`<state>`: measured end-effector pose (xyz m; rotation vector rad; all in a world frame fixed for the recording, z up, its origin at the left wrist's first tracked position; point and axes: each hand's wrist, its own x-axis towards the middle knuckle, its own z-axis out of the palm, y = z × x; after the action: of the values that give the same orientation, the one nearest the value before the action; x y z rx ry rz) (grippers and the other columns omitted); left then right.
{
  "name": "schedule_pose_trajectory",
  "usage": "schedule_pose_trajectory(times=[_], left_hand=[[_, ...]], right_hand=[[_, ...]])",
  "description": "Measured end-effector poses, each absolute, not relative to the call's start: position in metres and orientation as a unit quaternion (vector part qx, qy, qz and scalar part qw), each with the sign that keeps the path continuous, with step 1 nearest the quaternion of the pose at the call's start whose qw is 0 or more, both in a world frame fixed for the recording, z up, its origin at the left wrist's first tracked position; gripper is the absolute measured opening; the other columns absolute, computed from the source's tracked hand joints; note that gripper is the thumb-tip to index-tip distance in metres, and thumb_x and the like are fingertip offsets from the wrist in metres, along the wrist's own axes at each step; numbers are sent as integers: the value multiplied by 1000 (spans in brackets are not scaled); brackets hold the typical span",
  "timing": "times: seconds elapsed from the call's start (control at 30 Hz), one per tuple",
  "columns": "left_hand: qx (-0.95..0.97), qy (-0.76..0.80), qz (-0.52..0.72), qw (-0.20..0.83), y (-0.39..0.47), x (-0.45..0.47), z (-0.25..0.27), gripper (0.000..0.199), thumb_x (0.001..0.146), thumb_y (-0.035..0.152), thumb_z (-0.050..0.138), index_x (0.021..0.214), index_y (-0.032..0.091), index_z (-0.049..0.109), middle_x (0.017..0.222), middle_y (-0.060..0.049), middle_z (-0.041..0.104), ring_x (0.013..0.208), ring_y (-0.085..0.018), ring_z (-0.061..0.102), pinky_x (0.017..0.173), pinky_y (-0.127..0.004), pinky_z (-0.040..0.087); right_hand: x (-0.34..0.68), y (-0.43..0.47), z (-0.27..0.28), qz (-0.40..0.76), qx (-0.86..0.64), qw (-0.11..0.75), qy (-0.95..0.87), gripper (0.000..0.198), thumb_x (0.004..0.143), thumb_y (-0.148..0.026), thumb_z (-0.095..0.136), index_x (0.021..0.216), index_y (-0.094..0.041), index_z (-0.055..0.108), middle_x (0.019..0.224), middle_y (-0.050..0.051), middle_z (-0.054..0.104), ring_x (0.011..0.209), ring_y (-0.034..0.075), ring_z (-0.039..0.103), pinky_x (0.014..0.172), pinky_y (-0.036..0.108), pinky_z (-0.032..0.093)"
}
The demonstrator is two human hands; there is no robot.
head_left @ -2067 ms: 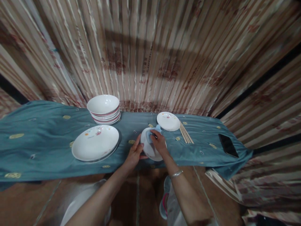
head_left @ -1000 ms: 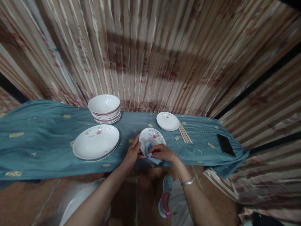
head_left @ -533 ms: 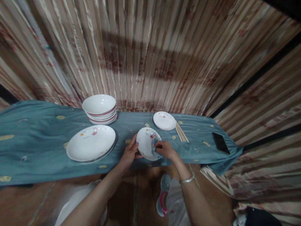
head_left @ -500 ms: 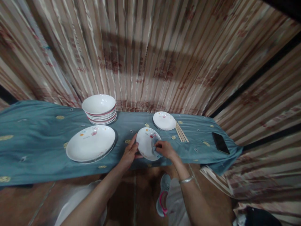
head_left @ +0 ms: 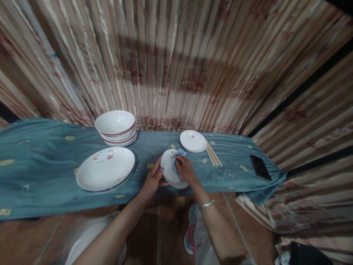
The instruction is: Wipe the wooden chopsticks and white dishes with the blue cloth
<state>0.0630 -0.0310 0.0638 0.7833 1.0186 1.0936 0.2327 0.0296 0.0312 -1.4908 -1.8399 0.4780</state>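
Observation:
A small white plate (head_left: pixel 167 170) with a floral print is tilted up a little near the front edge of the cloth-covered table. My left hand (head_left: pixel 153 178) grips its left rim, thumb on the upper face and fingers reaching underneath. Bunched in my right hand (head_left: pixel 185 170) is a light blue cloth (head_left: pixel 179 153), pressed on the upper part of the plate. That hand and the cloth hide much of the plate's right side and its print. A silver bracelet (head_left: pixel 206 204) circles my right wrist.
Left of the plate lie stacked oval platters (head_left: pixel 106 169), with a stack of bowls (head_left: pixel 116 123) behind them. Farther back are small plates (head_left: pixel 193 141) beside several chopsticks (head_left: pixel 213 154). A black phone (head_left: pixel 260 167) rests at the right end. Pleated curtains (head_left: pixel 165 66) hang behind the table.
My right hand has moved the blue cloth from the plate's right side up and left to its upper part. My left hand still holds the plate in the same place.

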Motion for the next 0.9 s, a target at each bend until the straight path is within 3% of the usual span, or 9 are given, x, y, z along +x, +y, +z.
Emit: schedule_pose_trajectory(times=[0.27,0.6,0.77,0.9], left_hand=[[329,437,492,677,-31,63,61,70,82,34,60,144,27,30,129,-10,57,101,-28,64,66,-36,60],[341,451,485,667,-29,62,60,68,81,33,61,143,29,33,132,-8,55,99,-26,64,64,-33,59],[368,464,484,644,-32,64,61,66,80,34,62,141,30,38,135,-7,51,100,-26,63,64,-33,60],[382,465,475,642,-35,67,63,69,79,35,62,143,27,36,128,-8,57,96,-26,63,63,-33,60]], right_hand=[[197,29,39,225,-522,443,-694,29,78,-19,51,105,-21,63,114,7,64,108,19,57,99,35,42],[179,17,53,338,-494,487,-636,23,75,-24,53,95,-21,64,95,2,69,83,17,63,82,30,50],[182,20,57,275,-522,508,-627,24,76,-22,52,98,-21,63,99,4,66,89,17,61,83,29,49],[191,31,54,213,-549,539,-602,25,76,-19,51,99,-19,62,101,6,65,92,18,59,88,31,47]])
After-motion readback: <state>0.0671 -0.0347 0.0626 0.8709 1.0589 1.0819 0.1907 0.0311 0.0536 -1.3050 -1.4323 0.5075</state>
